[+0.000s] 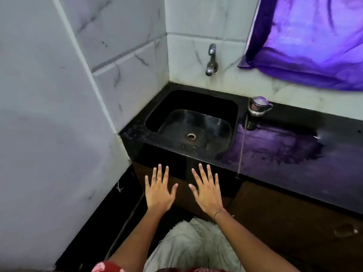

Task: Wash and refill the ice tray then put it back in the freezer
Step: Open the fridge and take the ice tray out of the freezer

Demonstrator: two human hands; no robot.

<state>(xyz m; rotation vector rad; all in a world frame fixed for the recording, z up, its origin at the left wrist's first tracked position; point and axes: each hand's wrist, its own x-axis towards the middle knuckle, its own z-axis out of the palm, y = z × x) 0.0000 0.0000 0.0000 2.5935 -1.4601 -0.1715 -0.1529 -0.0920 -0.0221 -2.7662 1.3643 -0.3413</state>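
A black sink [157,122] is set in the left end of a dark counter, with a drain [191,136] in its bottom and nothing in the basin. A metal tap [211,60] sticks out of the tiled wall above it. My left hand [159,190] and my right hand [206,190] hover side by side, palms down and fingers spread, in front of the counter's front edge. Both hold nothing. No ice tray is in view.
A small steel lidded pot [258,106] stands on the counter [284,154] right of the sink. A purple curtain [306,40] hangs at the upper right. A white wall [49,114] closes the left side. The counter surface looks wet.
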